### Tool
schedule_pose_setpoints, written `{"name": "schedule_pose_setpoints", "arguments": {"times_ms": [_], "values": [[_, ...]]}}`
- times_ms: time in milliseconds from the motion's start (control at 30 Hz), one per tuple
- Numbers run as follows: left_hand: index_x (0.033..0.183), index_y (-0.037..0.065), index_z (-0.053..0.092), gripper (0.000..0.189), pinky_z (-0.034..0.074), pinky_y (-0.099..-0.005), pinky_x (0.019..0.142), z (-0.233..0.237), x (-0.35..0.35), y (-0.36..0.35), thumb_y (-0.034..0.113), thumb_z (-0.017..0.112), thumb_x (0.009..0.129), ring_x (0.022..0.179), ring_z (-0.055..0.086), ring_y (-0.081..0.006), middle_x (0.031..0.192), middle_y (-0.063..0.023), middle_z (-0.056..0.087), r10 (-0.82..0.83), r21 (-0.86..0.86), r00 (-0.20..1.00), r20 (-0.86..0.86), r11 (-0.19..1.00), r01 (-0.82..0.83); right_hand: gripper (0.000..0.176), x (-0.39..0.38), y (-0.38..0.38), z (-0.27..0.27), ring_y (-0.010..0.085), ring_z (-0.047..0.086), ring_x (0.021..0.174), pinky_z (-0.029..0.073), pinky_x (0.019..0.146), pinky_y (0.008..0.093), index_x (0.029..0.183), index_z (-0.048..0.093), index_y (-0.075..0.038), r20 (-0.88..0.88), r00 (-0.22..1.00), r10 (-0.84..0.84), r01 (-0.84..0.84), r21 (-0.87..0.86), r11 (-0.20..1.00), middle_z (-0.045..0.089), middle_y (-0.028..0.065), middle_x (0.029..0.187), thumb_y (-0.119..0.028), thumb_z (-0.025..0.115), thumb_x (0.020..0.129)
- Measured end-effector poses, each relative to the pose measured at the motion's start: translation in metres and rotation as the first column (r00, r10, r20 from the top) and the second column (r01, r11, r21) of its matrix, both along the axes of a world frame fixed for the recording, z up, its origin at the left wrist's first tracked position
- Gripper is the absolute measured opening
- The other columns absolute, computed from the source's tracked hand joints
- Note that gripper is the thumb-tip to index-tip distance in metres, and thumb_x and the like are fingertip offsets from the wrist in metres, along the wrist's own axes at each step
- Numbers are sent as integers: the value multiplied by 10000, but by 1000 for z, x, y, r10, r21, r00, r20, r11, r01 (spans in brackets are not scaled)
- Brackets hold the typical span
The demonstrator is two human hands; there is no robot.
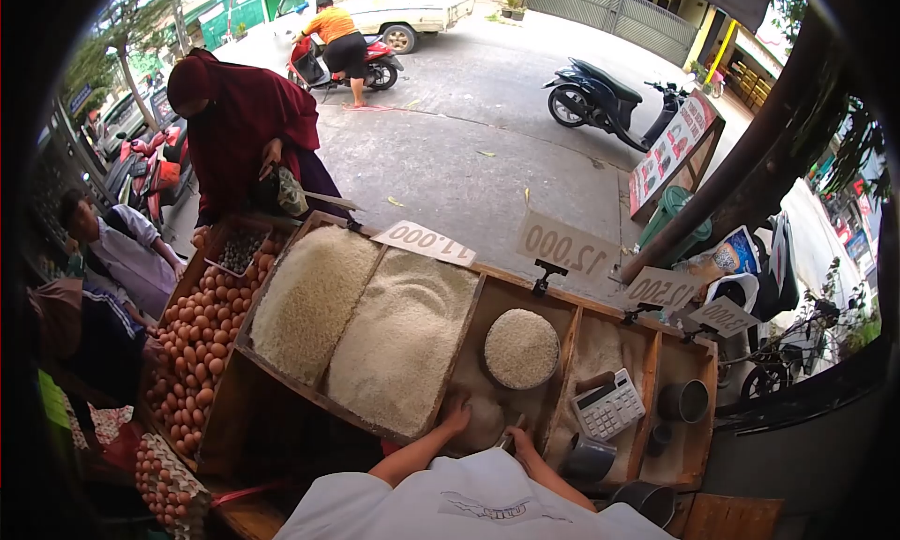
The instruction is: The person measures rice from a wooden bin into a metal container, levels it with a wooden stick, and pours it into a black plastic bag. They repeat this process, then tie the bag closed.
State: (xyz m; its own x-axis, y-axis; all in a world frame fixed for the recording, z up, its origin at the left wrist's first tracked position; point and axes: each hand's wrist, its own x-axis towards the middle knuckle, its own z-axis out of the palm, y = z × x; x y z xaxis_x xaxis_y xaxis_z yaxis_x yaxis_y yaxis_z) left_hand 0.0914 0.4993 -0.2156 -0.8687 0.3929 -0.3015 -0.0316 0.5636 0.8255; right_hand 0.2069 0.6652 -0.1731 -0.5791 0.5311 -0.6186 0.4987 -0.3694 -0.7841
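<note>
My left hand (457,413) rests palm down on the white rice in the third wooden bin (473,338), fingers spread. Just to its right, my right hand (518,439) is curled around a small grey metal scoop (506,440) at the bin's near edge; most of the scoop is hidden. A round tray heaped with rice (521,349) sits in the same bin, beyond both hands. Two larger bins of rice (314,296) (403,338) lie to the left.
A calculator (607,405) and metal measuring cups (682,401) (589,457) sit in the right-hand bins. Eggs (192,352) fill crates on the left. A person in maroon (239,132) and a child in white (127,245) stand by the stall. Price signs (565,245) line its far edge; motorbikes stand on the street.
</note>
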Motion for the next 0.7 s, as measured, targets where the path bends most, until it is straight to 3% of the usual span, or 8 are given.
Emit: {"name": "schedule_pose_setpoints", "arguments": {"times_ms": [67, 167, 267, 367, 500, 600, 667, 700], "values": [[1174, 7, 532, 426, 333, -421, 1000, 0, -2, 1, 221, 546, 806, 1178, 439, -361, 1249, -246, 472, 27, 69, 997, 66, 997, -32, 193, 8, 5, -19, 211, 515, 740, 404, 731, 322, 777, 584, -31, 26, 1000, -3, 12, -360, 933, 542, 48, 728, -111, 620, 605], [1061, -18, 599, 360, 394, -384, 926, -3, 2, 5, 239, 559, 813, 1069, 527, -352, 1114, -226, 571, 188, 186, 981, 42, 963, -193, 58, 8, 9, -12, 182, 491, 698, 382, 676, 310, 621, 540, -67, 52, 998, -21, 45, -501, 864, 521, 43, 668, -100, 587, 613], [1037, -13, 611, 346, 413, -356, 892, 21, -6, 9, 255, 562, 825, 1014, 566, -327, 1036, -198, 612, 257, 249, 939, 228, 917, -312, 60, 14, 18, -28, 182, 464, 653, 377, 668, 304, 654, 539, -70, -1, 996, -85, 75, -465, 882, 494, 32, 655, -103, 571, 616], [1000, 7, 628, 288, 430, -327, 855, 70, -9, 20, 234, 566, 833, 945, 598, -268, 956, -150, 642, 289, 169, 949, 128, 936, -308, 151, 8, 16, 44, 198, 469, 692, 408, 689, 333, 699, 528, -87, -134, 979, -152, 104, -311, 945, 478, 35, 712, -134, 585, 568], [946, 32, 646, 191, 442, -304, 815, 139, -8, 40, 176, 563, 852, 886, 605, -214, 889, -100, 648, 252, 421, 967, 38, 874, -245, 198, 27, 41, 50, 206, 474, 721, 416, 685, 331, 738, 524, -82, -53, 981, -188, 162, -318, 934, 488, 44, 757, -163, 580, 567], [949, 36, 644, 173, 444, -293, 797, 164, -16, 60, 156, 553, 863, 877, 599, -204, 898, -93, 637, 197, 507, 978, -70, 851, -135, 249, 10, 50, 115, 206, 485, 732, 429, 691, 341, 798, 522, -74, -50, 965, -258, 230, -316, 921, 493, 46, 775, -204, 575, 592], [961, 38, 641, 176, 444, -291, 791, 170, -26, 68, 155, 548, 868, 879, 595, -202, 912, -92, 630, 158, 515, 984, -85, 852, -93, 283, -4, 57, 140, 207, 505, 739, 445, 686, 342, 882, 520, -61, -117, 940, -320, 252, -392, 885, 499, 47, 799, -187, 561, 632], [1002, 43, 629, 190, 442, -292, 794, 167, -32, 73, 143, 536, 871, 888, 588, -196, 952, -96, 618, 125, 503, 985, -119, 863, -49, 284, -8, 63, 141, 206, 513, 747, 450, 680, 338, 909, 518, -53, -227, 930, -288, 211, -313, 926, 503, 55, 816, -166, 555, 652]]}}
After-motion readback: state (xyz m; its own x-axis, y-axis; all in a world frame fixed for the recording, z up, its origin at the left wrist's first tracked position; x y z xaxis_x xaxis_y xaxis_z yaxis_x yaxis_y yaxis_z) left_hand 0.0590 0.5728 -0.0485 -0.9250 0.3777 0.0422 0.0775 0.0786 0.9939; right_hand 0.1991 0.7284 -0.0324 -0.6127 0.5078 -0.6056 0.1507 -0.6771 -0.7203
